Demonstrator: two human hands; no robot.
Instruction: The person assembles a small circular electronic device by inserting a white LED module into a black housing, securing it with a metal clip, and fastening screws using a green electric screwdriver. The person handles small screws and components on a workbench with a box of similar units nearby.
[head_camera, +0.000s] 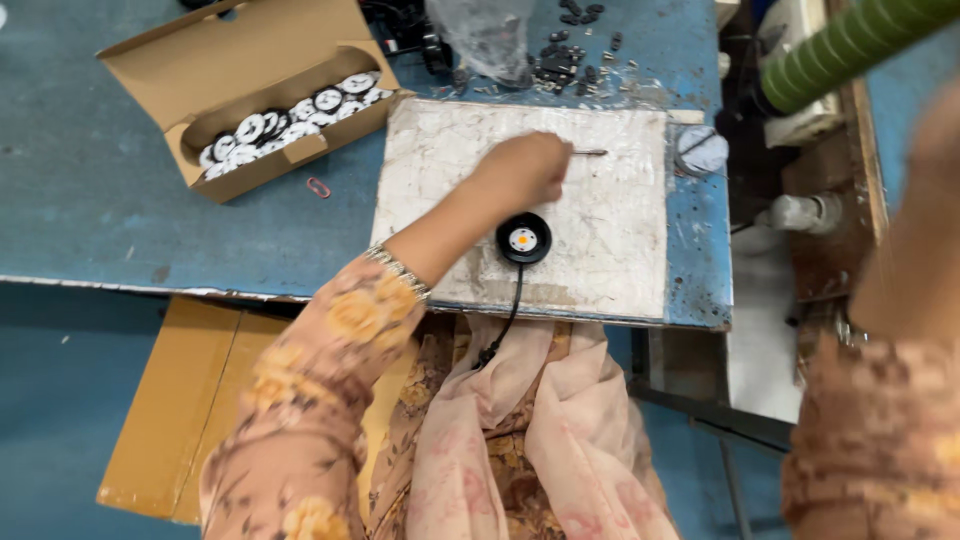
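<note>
Bench (120, 190): blue, worn top, seen from above.

Cardboard box (250, 75): open, flaps up, upper left on the bench; holds a heap of round black-and-white discs (300, 108) lying loose along its length.

Clear plastic bag (490, 35): top centre, contents hard to make out; small black parts (565, 55) scattered on the bench just beside it.

White slab (600, 230): scuffed rectangular board lying flat near the bench's front edge.

Round black lamp unit (523, 239): on the slab, pale face up with an orange spot at its middle; a black cable (508, 315) runs from it over the front edge to the lap below.

Left hand (525, 168): closed around a thin metal tool (590, 152) whose tip pokes out to the right, resting on the slab just above the lamp unit (the grip itself is hidden beneath the knuckles).

Right hand: not visible; only a blurred forearm (900, 280) in a patterned sleeve at the right edge, so its grasp cannot be judged.

Round white disc (703, 150): at the slab's right corner.

Red loop (318, 187): small, on the bench below the box.

Green ribbed hose (850, 45): top right, cut off by the frame.
</note>
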